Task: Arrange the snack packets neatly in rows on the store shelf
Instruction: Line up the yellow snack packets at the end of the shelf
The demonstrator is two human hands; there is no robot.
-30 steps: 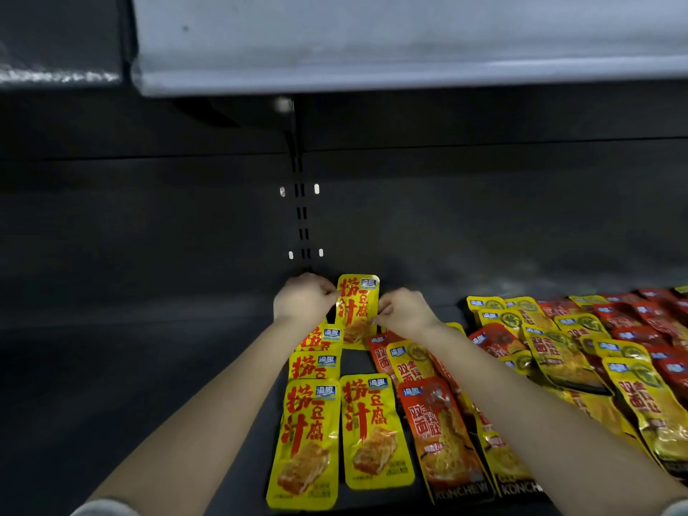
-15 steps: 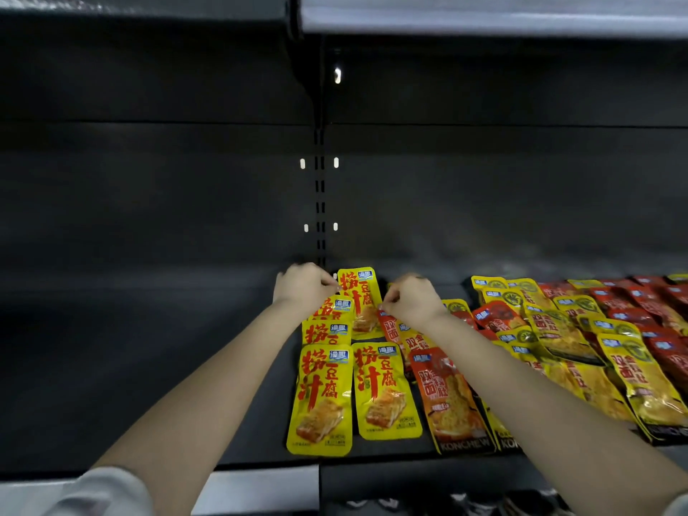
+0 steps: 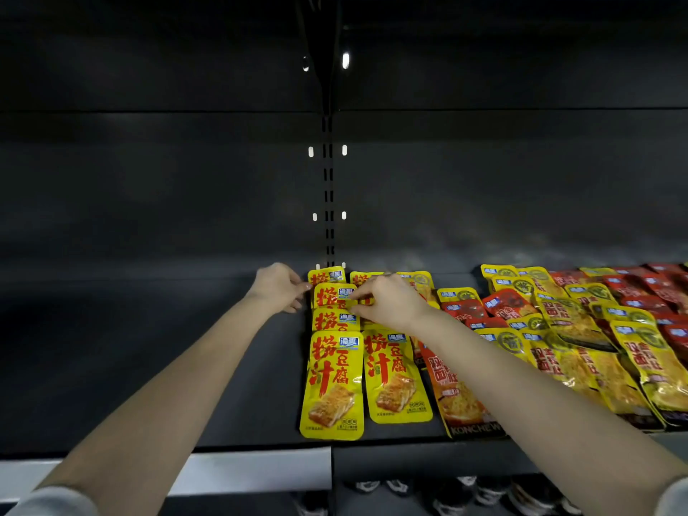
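The dark shelf [image 3: 111, 329] spreads wide beyond the left hand [image 3: 279, 288]; a loose heap of yellow and red packets [image 3: 577, 329] lies past the right hand [image 3: 387, 303]; a lapped column of yellow packets [image 3: 333, 385] runs from between the hands toward the person; the right hand's thumb and forefinger pinch the right edge of the second packet from the back [image 3: 333, 294]; the left hand's curled fingertips meet its left edge, though whether they grip it I cannot tell.

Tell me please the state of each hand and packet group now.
left hand: fingertips at left edge of held packet; grip unclear
right hand: pinches held packet's right edge
front yellow packets: flat, side by side
orange packet: flat, partly hidden
right pile: jumbled, overlapping
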